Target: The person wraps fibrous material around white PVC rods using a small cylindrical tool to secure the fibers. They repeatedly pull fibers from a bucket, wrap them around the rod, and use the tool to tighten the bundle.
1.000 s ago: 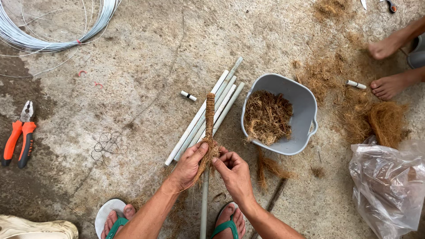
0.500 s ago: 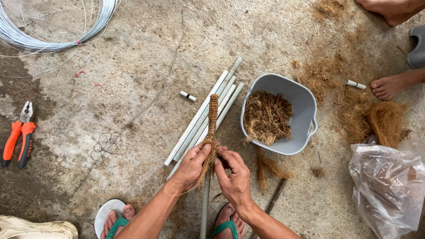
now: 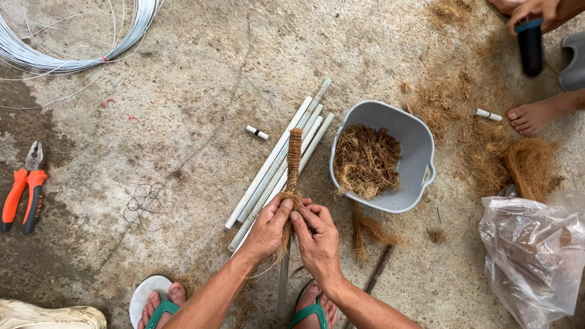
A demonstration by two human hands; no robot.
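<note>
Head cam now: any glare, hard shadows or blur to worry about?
Head view: soft, even daylight with no hard shadows; mild shine on the plastic bag and wire coil; both hands and the fibre-wrapped pipe are sharp; slight wide-angle stretch at the edges.

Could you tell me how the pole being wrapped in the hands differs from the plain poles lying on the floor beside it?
The wrapped pole is covered in brown coconut fibre along its upper part; the plain poles are bare and pale grey. The wrapped pole is gripped by the left hand and right hand; the plain poles lie untouched in a loose bundle on the concrete floor. All are long, thin and straight.
</note>
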